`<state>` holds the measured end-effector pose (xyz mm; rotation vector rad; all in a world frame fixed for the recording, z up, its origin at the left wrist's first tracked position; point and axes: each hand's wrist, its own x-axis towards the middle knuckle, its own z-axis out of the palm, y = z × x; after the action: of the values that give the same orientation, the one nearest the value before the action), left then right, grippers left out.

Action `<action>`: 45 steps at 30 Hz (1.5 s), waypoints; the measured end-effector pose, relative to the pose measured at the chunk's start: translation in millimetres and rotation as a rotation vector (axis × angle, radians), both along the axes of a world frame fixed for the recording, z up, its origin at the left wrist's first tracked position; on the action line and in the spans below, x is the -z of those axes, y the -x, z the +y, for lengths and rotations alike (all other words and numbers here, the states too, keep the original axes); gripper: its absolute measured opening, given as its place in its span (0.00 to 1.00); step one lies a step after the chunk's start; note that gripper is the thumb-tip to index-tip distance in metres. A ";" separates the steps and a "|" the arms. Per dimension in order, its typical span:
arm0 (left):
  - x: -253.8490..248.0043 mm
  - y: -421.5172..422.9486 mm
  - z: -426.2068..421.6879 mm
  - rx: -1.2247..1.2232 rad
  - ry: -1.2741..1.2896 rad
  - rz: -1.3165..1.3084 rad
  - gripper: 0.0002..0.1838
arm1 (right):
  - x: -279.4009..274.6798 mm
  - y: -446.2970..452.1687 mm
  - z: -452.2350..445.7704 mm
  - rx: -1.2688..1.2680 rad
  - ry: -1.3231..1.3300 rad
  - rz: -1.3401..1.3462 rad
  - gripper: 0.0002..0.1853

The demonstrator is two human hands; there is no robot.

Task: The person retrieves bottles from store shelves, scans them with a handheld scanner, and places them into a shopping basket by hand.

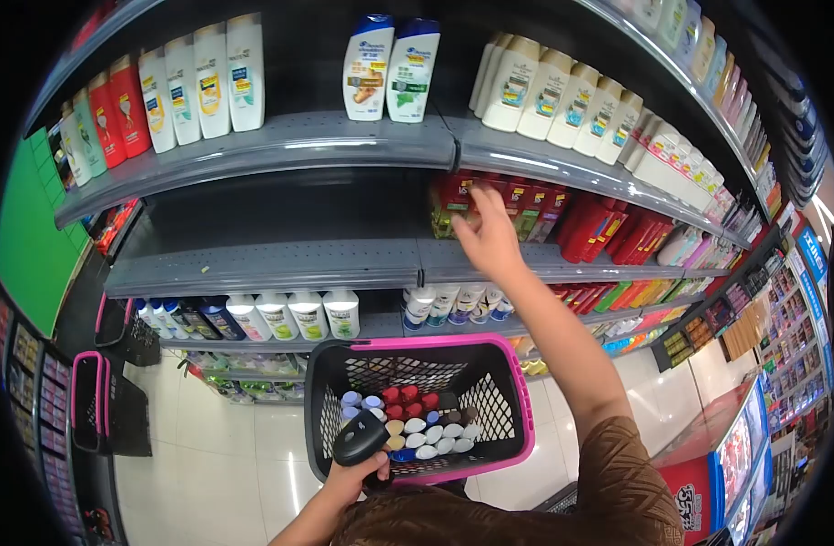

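**Hand Among Red Bottles**

At two o'clock, the right hand [491,238] meets one red bottle [453,189], fingers apart; contact unclear. Near seven, the left hand [348,478] clamps one scanner [361,437] over one basket [524,409].

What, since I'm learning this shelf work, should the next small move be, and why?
Probably close the right hand around the leftmost red-and-yellow-green bottle: the thumb and fingers are spread open by it, while the left hand holds a black plastic handheld device.
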<state>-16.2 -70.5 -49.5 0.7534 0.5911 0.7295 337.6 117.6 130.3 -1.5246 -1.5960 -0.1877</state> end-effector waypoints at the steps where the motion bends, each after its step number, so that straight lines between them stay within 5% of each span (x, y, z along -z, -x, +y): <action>1: 2.6 2.9 -1.0 -0.006 -0.005 -0.002 0.12 | -11.1 2.0 14.6 0.048 -0.027 -0.027 0.28; 9: 2.1 -4.0 -7.7 -0.018 0.031 -0.056 0.13 | -46.0 -42.2 104.1 0.320 0.062 -0.563 0.27; 13: 10.6 -14.4 -13.1 0.005 0.030 -0.045 0.11 | -36.1 -51.2 96.2 0.282 -0.035 -0.543 0.29; 16: 7.1 -32.8 -21.9 -0.020 0.041 -0.068 0.11 | -29.8 -53.9 84.6 0.083 0.088 -0.058 0.33; 19: 8.3 -54.6 -35.4 -0.019 0.044 -0.043 0.11 | -23.6 -51.0 62.0 0.172 0.095 -0.098 0.33; 25: -1.6 -100.5 -57.1 -0.117 -0.058 0.034 0.09 | -2.6 -54.7 -13.5 -0.142 0.127 0.033 0.19; 27: -20.0 -117.8 -62.0 -0.207 -0.086 0.007 0.11 | 11.2 -70.7 -49.0 -0.293 -0.157 0.073 0.19; 33: -32.7 -175.2 -53.1 -0.509 0.104 -0.092 0.24 | 13.0 -114.7 -235.7 -0.566 -0.166 0.219 0.21; 39: -32.6 -215.9 -60.8 -0.075 0.239 -0.133 0.27 | 32.8 -146.8 -330.9 -0.800 0.168 0.271 0.23; 43: -17.0 -248.8 -89.7 -0.186 0.360 -0.079 0.24 | 73.6 -173.6 -336.8 -0.778 0.186 0.243 0.32; 45: -19.0 -271.1 -99.1 -0.233 0.393 -0.091 0.24 | 111.2 -162.7 -338.7 -0.474 0.043 1.020 0.45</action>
<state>254.9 -169.6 -30.4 0.2893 0.7202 0.8249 500.2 -221.1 19.1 -0.9414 -1.0472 0.7747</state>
